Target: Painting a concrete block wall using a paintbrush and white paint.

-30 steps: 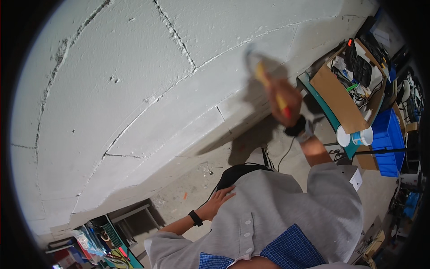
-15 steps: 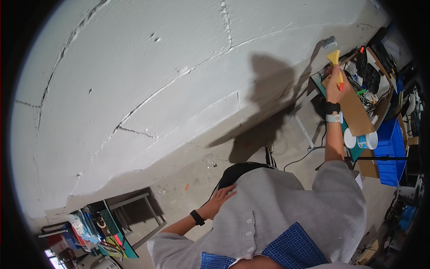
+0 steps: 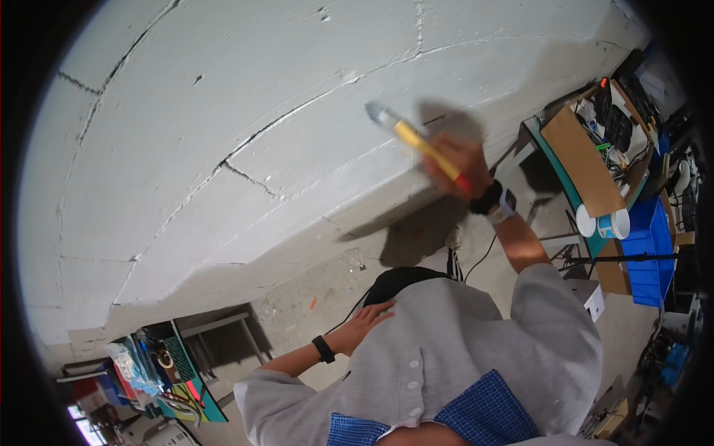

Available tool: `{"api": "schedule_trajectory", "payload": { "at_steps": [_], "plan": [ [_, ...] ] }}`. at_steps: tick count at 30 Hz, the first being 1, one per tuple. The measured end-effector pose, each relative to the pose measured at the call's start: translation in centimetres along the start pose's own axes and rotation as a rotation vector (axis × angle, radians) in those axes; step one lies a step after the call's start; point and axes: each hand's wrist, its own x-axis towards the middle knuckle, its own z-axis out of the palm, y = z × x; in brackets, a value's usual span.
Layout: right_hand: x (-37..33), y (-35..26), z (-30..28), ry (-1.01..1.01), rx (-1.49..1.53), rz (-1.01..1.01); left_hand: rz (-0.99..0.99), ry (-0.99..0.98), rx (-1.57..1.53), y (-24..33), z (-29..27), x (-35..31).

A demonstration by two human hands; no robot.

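Observation:
My right hand [image 3: 462,157], somewhat blurred, is closed around the handle of a paintbrush [image 3: 411,136]. The handle is yellow with a red end, and the bristles look greyish. Ahead is a white block wall [image 3: 297,70] with cracked joint lines. The bristles point up and left in front of it; whether they touch the surface I cannot tell. My left hand [image 3: 364,325] lies flat against my grey shirt [image 3: 446,342] at the waist, fingers extended and holding nothing.
On the right, a green-topped table [image 3: 554,160] carries an open cardboard box [image 3: 584,163] of cables and a white tub [image 3: 614,224]. Beside it sits a blue bin [image 3: 645,256]. At lower left another cluttered table [image 3: 212,405] stands by the wall. A cable [image 3: 482,260] runs across the floor.
My right hand has swung left with the paintbrush, from beside the right-hand table to the middle of the wall. The brush now tilts left. My left hand stays at my waist.

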Motion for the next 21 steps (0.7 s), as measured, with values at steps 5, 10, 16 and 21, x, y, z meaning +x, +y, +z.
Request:
{"api": "schedule_trajectory", "payload": {
  "at_steps": [5, 10, 16, 21],
  "plan": [
    [-2.2, 7.0, -4.8, 0.301, -0.427, 0.059, -0.04, 0.028, -0.019, 0.2, 1.0, -2.2],
    [-2.0, 7.8, -7.5, 0.493, -0.546, 0.436, -0.068, 0.109, -0.052, 0.5, 1.6, -3.5],
    [0.7, -2.2, 3.0, 0.125, -0.117, -0.148, -0.055, 0.046, -0.04, -0.2, 0.7, -3.3],
    [3.4, -4.7, 4.2, 0.033, 0.028, -0.121, -0.036, 0.046, -0.043, 0.6, -0.1, -2.7]
  ]
}}
